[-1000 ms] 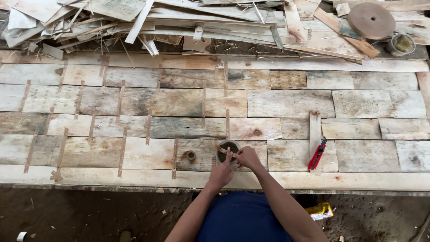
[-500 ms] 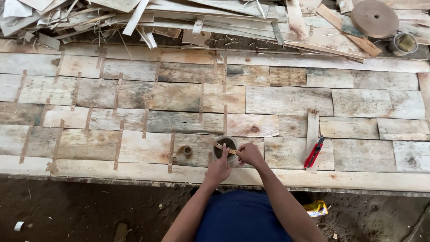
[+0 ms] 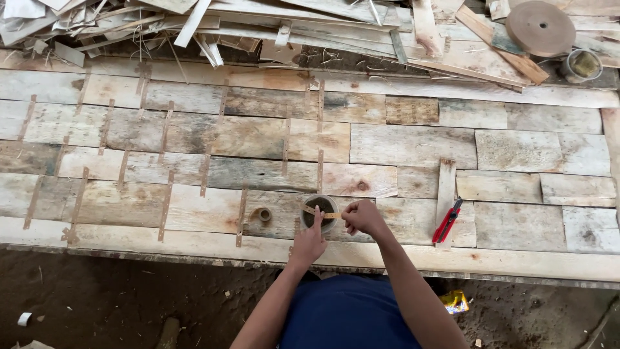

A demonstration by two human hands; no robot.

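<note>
I saw both hands stay over the small round cup (image 3: 319, 212) near the desk's (image 3: 413, 145) front edge. My left hand (image 3: 310, 242) and right hand (image 3: 363, 217) pinched a tape strip (image 3: 323, 213), now stretched across the cup.

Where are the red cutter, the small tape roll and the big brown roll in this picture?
red cutter (image 3: 447, 222), head view, on the middle of its red body.
small tape roll (image 3: 261, 214), head view, on its ring, left of the hands.
big brown roll (image 3: 540, 27), head view, on its flat top face.
</note>
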